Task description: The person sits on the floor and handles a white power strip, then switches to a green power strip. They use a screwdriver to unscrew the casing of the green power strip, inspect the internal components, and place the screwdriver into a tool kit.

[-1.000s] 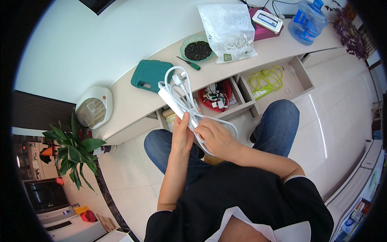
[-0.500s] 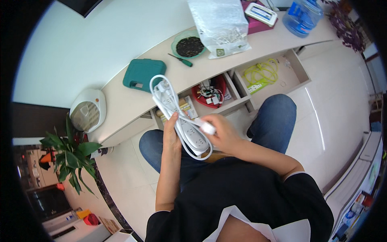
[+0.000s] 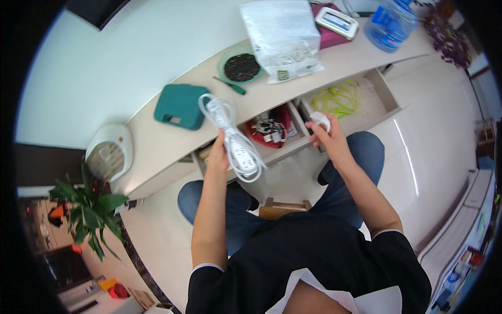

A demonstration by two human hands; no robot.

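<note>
My left hand [image 3: 218, 155] is closed around a white power strip [image 3: 241, 152] with its white cord looped lengthwise about it. The strip is held up in front of the cabinet's drawers, its sockets facing up. To the right, apart from the strip, my right hand [image 3: 333, 140] is closed on a small white object [image 3: 320, 121], rounded and blurred, its kind unclear. That hand is over the front of an open drawer [image 3: 386, 86] in which a yellow-green cord [image 3: 339, 98] lies. Below the strip's right side, a red container [image 3: 286, 116] with white plugs and cables sits in another drawer.
On the cabinet top are a green case [image 3: 180, 106], a green-handled screwdriver [image 3: 232, 86], a bowl of dark seeds [image 3: 241, 67], a plastic bag [image 3: 285, 39], and a blue water jug [image 3: 389, 26]. A potted plant [image 3: 91, 209] stands left. A wooden stool [image 3: 277, 211] is beneath me.
My right hand has moved away from the power strip, right and forward toward the drawer with the yellow-green cord, carrying the small white object. My left hand has lifted the strip slightly forward.
</note>
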